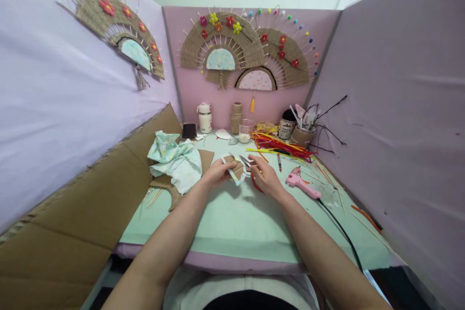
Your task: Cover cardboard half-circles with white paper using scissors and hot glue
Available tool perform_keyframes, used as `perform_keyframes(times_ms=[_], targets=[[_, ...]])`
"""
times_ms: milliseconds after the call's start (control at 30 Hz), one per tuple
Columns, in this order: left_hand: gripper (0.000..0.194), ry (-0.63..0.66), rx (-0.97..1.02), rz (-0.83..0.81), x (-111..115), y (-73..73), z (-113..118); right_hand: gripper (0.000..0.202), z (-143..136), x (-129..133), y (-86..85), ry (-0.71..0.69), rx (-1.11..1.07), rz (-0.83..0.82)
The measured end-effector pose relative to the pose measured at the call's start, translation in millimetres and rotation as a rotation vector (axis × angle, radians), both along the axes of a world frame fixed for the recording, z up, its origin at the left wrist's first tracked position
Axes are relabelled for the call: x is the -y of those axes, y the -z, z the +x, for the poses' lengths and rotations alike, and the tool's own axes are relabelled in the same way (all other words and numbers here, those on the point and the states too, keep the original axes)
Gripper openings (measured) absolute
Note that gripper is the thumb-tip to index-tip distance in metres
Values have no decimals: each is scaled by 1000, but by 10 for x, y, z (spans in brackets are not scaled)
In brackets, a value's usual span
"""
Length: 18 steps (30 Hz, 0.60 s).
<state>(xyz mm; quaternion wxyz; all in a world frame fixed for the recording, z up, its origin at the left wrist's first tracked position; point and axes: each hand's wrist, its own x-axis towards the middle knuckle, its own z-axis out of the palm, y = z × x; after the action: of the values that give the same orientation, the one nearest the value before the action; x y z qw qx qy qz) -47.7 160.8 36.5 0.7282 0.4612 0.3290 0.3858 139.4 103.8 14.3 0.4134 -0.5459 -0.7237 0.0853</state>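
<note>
My left hand (218, 172) grips a small half-round piece of cardboard (238, 171) whose edges are wrapped in pale printed fabric. Its bare brown side faces me, above the middle of the table. In my right hand (266, 175) is a pair of scissors with red handles (255, 183). Their metal blades point left, at the upper right edge of the cardboard piece; whether they touch it I cannot tell. Left of my hands, crumpled green floral fabric (174, 157) lies over cut cardboard (206, 159).
A pink glue gun (303, 185) with a black cord lies on the right. Behind it are red and yellow pipe cleaners (283, 144), a marker (279, 162) and a pot of twigs (303, 134). Along the back stand a white bottle (205, 118) and a twine spool (236, 118). Decorated fans (221, 34) hang behind.
</note>
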Motion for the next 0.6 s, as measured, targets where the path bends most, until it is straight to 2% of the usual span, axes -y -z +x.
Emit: perform_keyframes(times_ms=[67, 133, 300, 367, 500, 600], targets=[[22, -18, 64, -36, -28, -1, -12, 41, 62, -9, -18, 193, 64, -72], [22, -62, 119, -94, -66, -1, -25, 29, 128, -6, -21, 297, 146, -162], [18, -160, 240, -258, -170, -23, -81, 22, 227, 8, 22, 347, 246, -317], [18, -144, 275, -286, -197, -34, -112, 21, 234, 4, 39, 356, 265, -365], [34, -62, 409, -379, -216, -41, -153, 13, 218, -11, 56, 374, 259, -415], [41, -64, 441, -363, -202, -46, -155, 9, 195, -8, 53, 380, 221, -414]])
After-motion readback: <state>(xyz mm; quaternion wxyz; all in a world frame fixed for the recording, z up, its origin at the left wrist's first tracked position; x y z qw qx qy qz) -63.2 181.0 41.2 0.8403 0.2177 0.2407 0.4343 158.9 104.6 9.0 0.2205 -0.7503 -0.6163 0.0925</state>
